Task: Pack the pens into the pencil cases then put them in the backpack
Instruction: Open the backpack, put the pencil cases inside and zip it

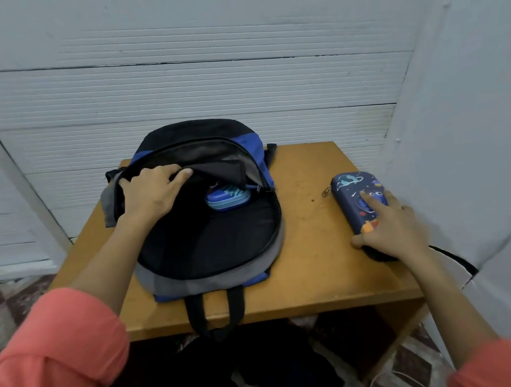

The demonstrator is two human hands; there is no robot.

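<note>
A black, blue and grey backpack (209,245) lies unzipped in the middle of the small wooden table (315,260). My left hand (150,194) grips the upper flap of its opening and holds it up. Inside, a light blue pencil case (227,198) shows under the flap. A dark blue space-print pencil case (353,195), zipped, lies at the table's right edge. My right hand (388,227) lies over its near end, thumb against the left side and forefinger stretched along the top. No loose pens are in view.
The backpack's black carry handle (215,315) hangs over the table's front edge. White panelled walls (200,80) close in behind and on the right. A patterned rug (0,311) covers the floor to the left and below.
</note>
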